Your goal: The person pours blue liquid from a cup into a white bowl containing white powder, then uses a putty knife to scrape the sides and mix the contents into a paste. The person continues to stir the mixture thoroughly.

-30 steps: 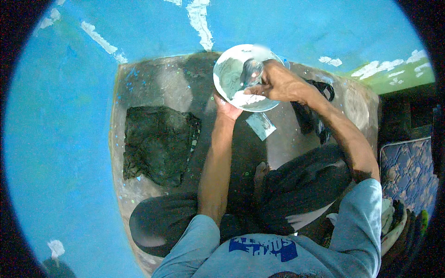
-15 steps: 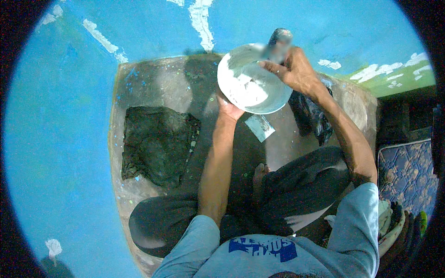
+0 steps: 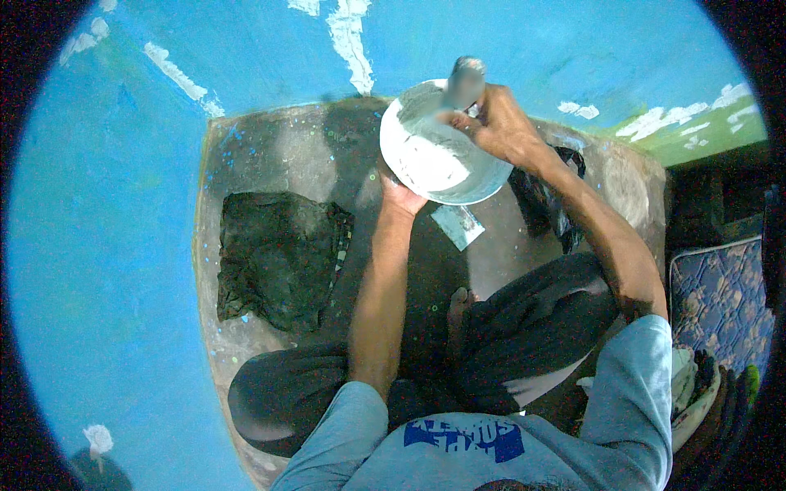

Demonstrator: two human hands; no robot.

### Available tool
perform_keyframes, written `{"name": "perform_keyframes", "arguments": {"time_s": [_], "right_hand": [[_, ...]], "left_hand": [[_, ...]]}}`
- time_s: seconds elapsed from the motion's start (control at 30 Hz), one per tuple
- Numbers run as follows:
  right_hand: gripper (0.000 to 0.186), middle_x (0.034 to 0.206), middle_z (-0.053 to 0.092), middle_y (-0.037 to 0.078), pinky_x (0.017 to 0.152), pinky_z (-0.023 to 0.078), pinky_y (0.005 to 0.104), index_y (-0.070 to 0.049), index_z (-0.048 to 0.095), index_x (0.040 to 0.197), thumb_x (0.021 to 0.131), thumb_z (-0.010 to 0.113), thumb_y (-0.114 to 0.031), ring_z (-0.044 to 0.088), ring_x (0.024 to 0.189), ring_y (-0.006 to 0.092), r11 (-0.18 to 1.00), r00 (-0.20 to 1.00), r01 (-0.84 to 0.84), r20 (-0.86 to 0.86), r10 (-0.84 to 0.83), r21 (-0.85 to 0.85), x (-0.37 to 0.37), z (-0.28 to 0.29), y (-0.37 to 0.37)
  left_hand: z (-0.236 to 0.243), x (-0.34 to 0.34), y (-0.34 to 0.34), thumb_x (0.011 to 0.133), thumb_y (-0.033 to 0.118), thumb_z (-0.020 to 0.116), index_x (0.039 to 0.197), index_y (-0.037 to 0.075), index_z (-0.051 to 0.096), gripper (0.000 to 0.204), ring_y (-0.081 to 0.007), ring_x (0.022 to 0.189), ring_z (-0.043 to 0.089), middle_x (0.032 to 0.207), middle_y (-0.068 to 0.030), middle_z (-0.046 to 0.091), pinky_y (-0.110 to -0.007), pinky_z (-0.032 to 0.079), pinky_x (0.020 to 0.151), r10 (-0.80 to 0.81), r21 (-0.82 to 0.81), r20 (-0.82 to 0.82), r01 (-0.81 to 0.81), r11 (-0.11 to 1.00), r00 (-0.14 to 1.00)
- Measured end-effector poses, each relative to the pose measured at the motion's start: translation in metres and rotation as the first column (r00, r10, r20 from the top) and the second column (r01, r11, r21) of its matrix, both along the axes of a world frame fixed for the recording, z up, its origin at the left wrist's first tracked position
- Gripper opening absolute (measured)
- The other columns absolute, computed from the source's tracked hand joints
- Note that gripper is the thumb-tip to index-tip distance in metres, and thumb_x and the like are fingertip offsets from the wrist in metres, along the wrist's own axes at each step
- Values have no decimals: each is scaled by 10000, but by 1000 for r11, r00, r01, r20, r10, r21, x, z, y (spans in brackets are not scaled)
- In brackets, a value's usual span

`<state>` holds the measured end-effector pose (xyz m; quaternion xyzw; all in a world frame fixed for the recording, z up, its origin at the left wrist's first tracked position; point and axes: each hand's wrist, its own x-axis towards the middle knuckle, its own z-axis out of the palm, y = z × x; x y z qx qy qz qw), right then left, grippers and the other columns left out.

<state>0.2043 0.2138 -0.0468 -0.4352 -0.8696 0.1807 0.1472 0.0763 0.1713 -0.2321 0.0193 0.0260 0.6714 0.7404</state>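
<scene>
Raised over the floor near the wall is a white bowl, tilted so that its inside shows. White paste lies in it and smears its walls. My left hand grips the bowl from below at its near left side; most of the fingers are hidden behind it. My right hand is over the bowl's far right rim, closed on a dark-handled tool that looks like a putty knife. Its handle points up and away, and its lower part is blurred.
Blue walls with white patches stand left and ahead. A dark cloth lies on the concrete floor at left. Below the bowl is a small pale packet, with a black plastic bag to its right. A blue patterned mattress stands far right.
My right hand has moved left and slightly down with the putty knife, further over the bowl. The paste looks more spread out. The bowl has shifted slightly left.
</scene>
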Motion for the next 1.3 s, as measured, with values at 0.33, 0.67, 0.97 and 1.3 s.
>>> {"name": "perform_keyframes", "arguments": {"time_s": [0.33, 0.67, 0.97, 1.3], "right_hand": [[376, 568, 494, 87, 517, 380, 366, 25, 628, 845, 777, 756, -323, 437, 545, 178, 917, 922, -387, -18, 387, -100, 6, 0, -11], [368, 792, 657, 185, 682, 483, 385, 18, 634, 936, 759, 756, -282, 614, 719, 233, 981, 982, -188, -9, 188, -43, 1, -24, 0], [399, 671, 639, 104, 564, 463, 351, 15, 668, 840, 772, 746, -371, 600, 654, 168, 990, 990, -31, -143, 11, -140, 17, 21, -5], [307, 743, 656, 82, 616, 464, 322, 10, 666, 834, 790, 725, -288, 571, 660, 136, 974, 984, 57, -153, -93, -221, 10, 12, -3]], "left_hand": [[-16, -6, 8, 870, 520, 462, 1340, 99, 443, 631, -391, 1138, 516, 1282, -185, 512, -595, 440, 933, -8, 56, -9, 8, 998, 1000], [-10, -2, 1, 861, 466, 499, 1300, 70, 499, 591, -322, 1091, 574, 1257, -135, 555, -478, 489, 922, -124, 111, -15, 125, 986, 992], [15, 6, 9, 897, 397, 445, 1282, 66, 511, 513, -299, 1149, 539, 1274, -123, 553, -477, 421, 997, -33, 15, -1, 33, 999, 999], [5, 8, 7, 883, 513, 425, 1341, 84, 457, 629, -353, 1216, 475, 1338, -139, 497, -542, 374, 1023, -12, 19, -15, 12, 1000, 1000]]}}
